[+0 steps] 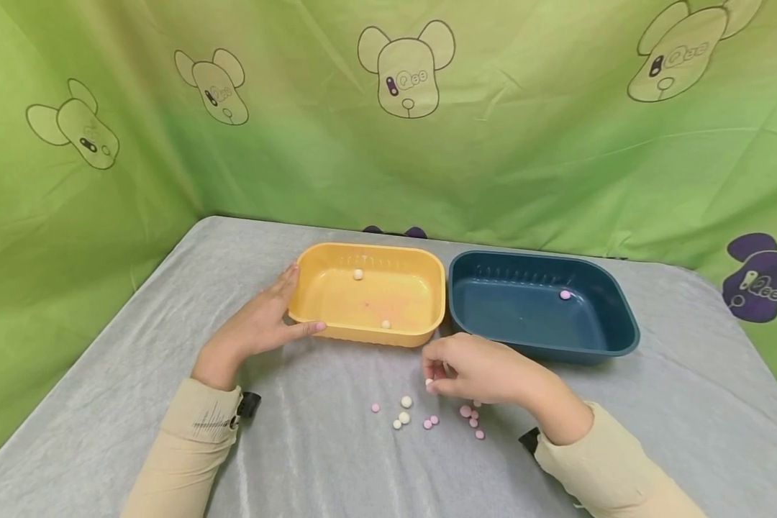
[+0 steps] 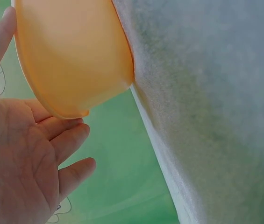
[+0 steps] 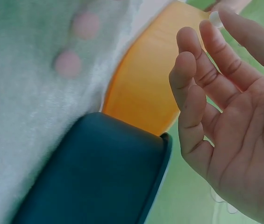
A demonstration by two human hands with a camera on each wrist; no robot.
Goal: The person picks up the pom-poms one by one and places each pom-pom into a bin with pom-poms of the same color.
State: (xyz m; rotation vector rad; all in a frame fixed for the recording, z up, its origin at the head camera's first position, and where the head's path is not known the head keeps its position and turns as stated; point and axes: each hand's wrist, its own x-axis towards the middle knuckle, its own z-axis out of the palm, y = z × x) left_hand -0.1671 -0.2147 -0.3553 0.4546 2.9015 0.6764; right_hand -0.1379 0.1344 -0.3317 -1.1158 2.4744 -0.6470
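My left hand [image 1: 259,316] rests against the left end of a yellow plastic basin [image 1: 362,335], thumb along the near rim and fairly straight fingers on the side wall. In the left wrist view, the fingertips touch the basin's rim [image 2: 59,114]. My right hand [image 1: 482,367] pinches a small white ball [image 3: 215,19] between thumb and index finger, over the cloth in front of the basins. Below it on the table lie several pink balls [image 1: 465,411] and several white balls [image 1: 406,401]. Two white balls [image 1: 358,274] lie inside the yellow basin.
A dark blue basin [image 1: 557,352] stands just right of the yellow one and holds one pink ball [image 1: 565,295]. Grey cloth [image 1: 311,446] covers the table. Green printed curtains [image 1: 298,158] hang behind and along both sides.
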